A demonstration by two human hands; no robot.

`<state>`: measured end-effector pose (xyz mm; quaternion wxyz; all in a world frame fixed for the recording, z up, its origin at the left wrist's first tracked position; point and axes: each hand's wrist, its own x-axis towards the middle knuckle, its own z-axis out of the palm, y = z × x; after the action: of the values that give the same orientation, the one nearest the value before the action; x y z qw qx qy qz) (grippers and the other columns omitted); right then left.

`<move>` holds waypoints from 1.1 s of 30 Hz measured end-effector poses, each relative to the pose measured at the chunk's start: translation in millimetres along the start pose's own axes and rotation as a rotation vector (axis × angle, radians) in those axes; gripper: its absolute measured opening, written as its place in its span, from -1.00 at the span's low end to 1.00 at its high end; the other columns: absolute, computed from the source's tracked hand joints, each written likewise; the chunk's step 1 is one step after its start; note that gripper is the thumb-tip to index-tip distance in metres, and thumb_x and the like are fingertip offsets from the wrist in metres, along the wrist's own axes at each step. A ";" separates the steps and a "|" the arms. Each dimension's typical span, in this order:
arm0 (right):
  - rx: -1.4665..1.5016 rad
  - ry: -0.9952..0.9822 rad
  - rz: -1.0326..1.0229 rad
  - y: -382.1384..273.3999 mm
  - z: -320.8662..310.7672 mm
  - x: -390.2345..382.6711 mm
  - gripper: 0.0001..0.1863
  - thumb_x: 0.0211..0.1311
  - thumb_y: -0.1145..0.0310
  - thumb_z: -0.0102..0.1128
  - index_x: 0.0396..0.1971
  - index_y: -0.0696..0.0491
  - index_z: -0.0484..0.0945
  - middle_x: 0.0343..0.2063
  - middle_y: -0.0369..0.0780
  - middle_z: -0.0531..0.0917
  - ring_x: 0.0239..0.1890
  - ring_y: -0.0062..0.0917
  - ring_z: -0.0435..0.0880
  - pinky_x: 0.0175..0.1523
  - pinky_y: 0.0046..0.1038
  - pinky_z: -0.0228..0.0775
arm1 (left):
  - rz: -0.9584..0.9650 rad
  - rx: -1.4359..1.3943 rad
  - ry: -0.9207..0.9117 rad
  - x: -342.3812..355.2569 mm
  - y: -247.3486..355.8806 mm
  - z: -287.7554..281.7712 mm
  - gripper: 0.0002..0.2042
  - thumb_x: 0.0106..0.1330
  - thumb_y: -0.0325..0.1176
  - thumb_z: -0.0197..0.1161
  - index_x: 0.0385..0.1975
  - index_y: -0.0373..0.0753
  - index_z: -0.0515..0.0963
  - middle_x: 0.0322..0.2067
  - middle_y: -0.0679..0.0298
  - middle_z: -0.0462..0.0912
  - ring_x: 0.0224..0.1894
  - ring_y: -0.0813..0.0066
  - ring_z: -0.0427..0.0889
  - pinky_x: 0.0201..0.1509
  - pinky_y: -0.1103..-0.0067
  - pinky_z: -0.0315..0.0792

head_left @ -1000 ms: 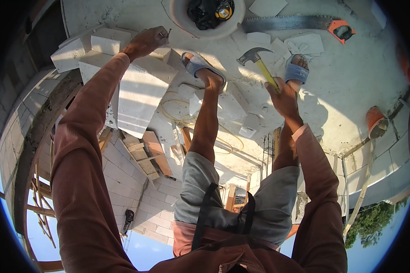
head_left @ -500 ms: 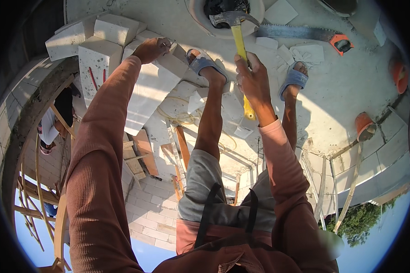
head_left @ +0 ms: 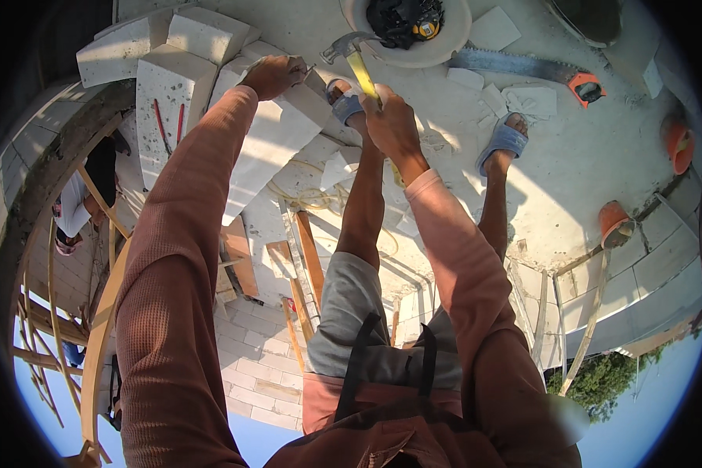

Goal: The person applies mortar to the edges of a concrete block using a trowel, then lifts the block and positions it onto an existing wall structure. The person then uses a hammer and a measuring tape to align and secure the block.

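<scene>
My right hand is wrapped round the yellow handle of a claw hammer. The hammer's metal head is raised just right of my left hand, apart from it. My left fingers are pinched at the far end of a long white block, with a thin nail-like piece at the fingertips, too small to make out surely. Pliers with red handles lie on a white block left of my left forearm.
A round tub holds dark items and a yellow tape measure. A handsaw with an orange handle lies right of it. Orange buckets stand at the right. Planks lie below the block. Another person is at the far left.
My right hand and the hammer have moved left, bringing the hammer's head from over the tub towards my left hand. My left hand stays at the block's end.
</scene>
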<state>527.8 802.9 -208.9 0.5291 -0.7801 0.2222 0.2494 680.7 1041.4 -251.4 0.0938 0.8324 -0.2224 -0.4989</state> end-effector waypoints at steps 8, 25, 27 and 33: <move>0.581 0.476 0.326 -29.2 3.2 5.9 -0.64 0.43 0.17 0.01 -0.21 0.23 0.49 -0.41 0.08 0.65 -0.26 0.00 0.67 -0.08 -0.13 0.46 | -0.024 -0.070 0.095 -16.2 2.9 -13.1 -0.67 0.45 -0.14 0.07 0.03 -0.18 0.59 -0.05 0.08 0.69 0.01 0.04 0.66 0.13 0.32 0.49; 0.609 0.467 0.301 -21.7 -59.9 14.9 -0.66 0.42 0.17 0.04 -0.34 0.19 0.47 -0.61 -0.14 0.54 -0.65 -0.44 0.53 -0.50 -0.35 0.35 | -0.726 -0.791 0.752 -260.6 14.6 154.0 -0.34 0.53 -0.04 0.09 0.42 -0.41 0.14 0.37 -0.17 0.24 0.34 -0.05 0.36 0.41 0.26 0.26; 0.463 0.515 0.278 -15.6 -23.9 14.7 -0.64 0.42 0.15 0.04 -0.32 0.20 0.47 -0.59 -0.08 0.57 -0.57 -0.32 0.58 -0.41 -0.28 0.39 | -0.813 -0.932 0.706 -271.6 31.4 181.7 -0.31 0.54 -0.04 0.09 0.43 -0.44 0.09 0.38 -0.24 0.18 0.35 -0.04 0.34 0.41 0.28 0.26; 0.258 -0.030 0.265 -19.1 52.1 -16.7 -0.63 0.44 0.13 0.06 -0.29 0.20 0.47 -0.56 -0.07 0.60 -0.51 -0.23 0.63 -0.35 -0.22 0.43 | -0.730 -1.121 0.673 -272.3 81.0 216.8 -0.40 0.56 -0.18 0.08 0.43 -0.40 0.11 0.37 -0.13 0.16 0.35 0.10 0.34 0.40 0.37 0.27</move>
<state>518.5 859.5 -201.3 0.5906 -0.6657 0.3454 0.2978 359.4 1110.4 -111.0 0.3954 0.7884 0.3963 -0.2550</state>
